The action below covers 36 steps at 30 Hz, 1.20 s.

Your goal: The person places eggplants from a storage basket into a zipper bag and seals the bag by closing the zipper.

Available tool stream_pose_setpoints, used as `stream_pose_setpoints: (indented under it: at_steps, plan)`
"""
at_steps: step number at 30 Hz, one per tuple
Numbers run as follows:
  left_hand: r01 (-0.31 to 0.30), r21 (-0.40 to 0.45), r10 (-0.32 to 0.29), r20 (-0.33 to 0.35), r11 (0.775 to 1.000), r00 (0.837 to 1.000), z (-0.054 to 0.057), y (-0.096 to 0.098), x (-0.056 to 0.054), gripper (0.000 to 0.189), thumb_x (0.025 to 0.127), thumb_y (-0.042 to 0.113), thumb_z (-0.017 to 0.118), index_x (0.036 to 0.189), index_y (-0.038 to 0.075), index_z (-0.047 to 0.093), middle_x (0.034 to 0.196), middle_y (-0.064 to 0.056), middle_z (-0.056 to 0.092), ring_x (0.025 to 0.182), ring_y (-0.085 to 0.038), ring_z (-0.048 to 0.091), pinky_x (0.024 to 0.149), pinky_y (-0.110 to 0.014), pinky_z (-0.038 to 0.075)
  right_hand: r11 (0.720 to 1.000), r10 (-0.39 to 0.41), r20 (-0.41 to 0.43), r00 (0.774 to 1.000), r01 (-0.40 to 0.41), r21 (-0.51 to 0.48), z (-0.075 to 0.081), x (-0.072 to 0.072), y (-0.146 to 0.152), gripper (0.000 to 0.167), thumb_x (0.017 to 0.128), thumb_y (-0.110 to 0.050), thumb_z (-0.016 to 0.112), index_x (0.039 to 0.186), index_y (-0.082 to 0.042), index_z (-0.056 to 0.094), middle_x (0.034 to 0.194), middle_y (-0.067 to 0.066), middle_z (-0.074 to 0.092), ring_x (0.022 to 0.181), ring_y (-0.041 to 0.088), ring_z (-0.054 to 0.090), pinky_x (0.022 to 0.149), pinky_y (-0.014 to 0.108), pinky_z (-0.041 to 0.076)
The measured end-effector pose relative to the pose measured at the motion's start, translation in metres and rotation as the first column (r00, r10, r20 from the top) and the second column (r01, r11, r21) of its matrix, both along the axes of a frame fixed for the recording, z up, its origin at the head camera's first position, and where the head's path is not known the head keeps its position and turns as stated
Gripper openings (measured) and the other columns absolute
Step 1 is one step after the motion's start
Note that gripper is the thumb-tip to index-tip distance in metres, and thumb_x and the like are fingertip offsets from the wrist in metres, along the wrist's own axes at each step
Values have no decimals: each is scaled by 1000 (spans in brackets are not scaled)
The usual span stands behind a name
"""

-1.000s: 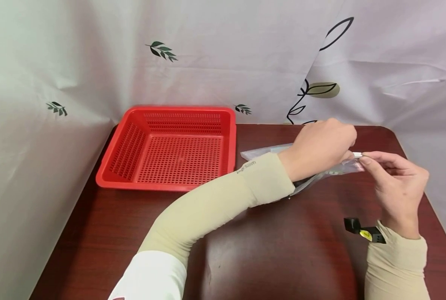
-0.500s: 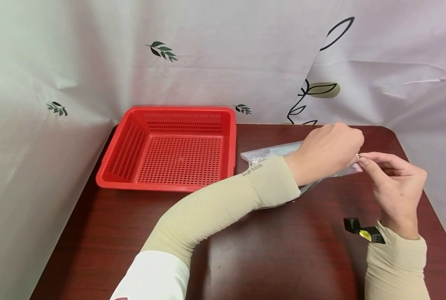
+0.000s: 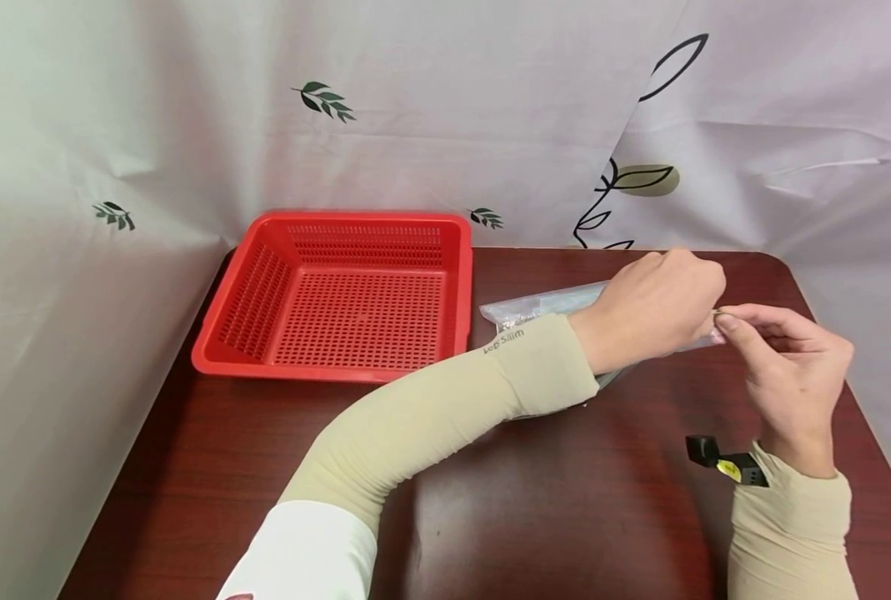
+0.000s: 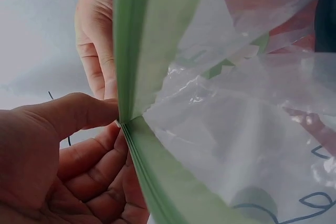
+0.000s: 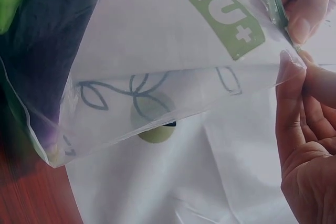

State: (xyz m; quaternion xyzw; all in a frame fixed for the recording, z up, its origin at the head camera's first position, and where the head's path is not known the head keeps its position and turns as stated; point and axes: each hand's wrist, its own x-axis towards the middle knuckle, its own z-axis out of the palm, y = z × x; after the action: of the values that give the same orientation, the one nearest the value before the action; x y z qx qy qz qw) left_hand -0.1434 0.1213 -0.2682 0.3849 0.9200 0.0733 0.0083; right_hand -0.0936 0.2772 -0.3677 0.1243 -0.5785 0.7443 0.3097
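Note:
My left hand (image 3: pixel 655 296) and right hand (image 3: pixel 798 350) meet at the right end of a clear plastic zip bag (image 3: pixel 543 304). Green ridged strips (image 4: pixel 128 51) run along the bag's mouth in the left wrist view. There my left hand (image 4: pixel 47 150) pinches the strips where they come together, with my right hand (image 4: pixel 97 35) just behind. In the right wrist view my right hand (image 5: pixel 310 135) pinches the bag's corner between thumb and fingers. The bag (image 5: pixel 157 35) carries green print with white letters and has something dark inside. In the head view my left forearm hides much of it.
A red plastic basket (image 3: pixel 460 325) with perforated walls stands on the dark wooden table (image 3: pixel 565 508), left of the bag. A pale curtain (image 3: pixel 415 108) with leaf prints closes in the table at the back and sides. A black device (image 3: pixel 726 462) sits on my right wrist.
My left hand has slid right along the bag's mouth until it meets my right hand, covering the white piece seen earlier between them. My right hand has barely moved.

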Motion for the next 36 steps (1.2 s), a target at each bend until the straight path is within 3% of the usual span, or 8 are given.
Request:
stream_pose_setpoints:
  at_steps: [5,12,20,36]
  plan:
    - [10,8,-10,-8,1000,1000,0,-2,0,22,96,40,65,80,26,61,77,13,61,77,-7,61,68,-20,49,1000,-1,6,1000,1,-4,1,0,-1,17,76,27,68,88,33,58,77,20,73,62,21,68,63,22,54]
    - [18,1,-18,-21,1000,1000,-1,-5,0,24,96,40,66,78,25,61,74,13,59,75,-6,59,68,-20,48,1000,-5,10,1000,6,-15,0,0,-1,22,75,22,73,88,33,58,74,20,72,60,21,68,62,23,54]
    - [16,-15,-16,-5,1000,1000,-1,-8,-1,18,96,23,60,78,23,58,73,11,57,73,-7,56,67,-20,46,999,-42,34,999,43,-6,-1,1,1,19,75,24,72,88,31,60,72,17,72,58,19,65,58,19,50]
    - [29,28,-29,1,999,1000,0,-18,-5,21,92,16,57,72,21,53,63,9,47,66,-7,50,61,-20,42,998,-44,42,998,45,-32,3,2,2,17,75,26,69,88,31,60,73,17,72,58,18,66,60,20,52]
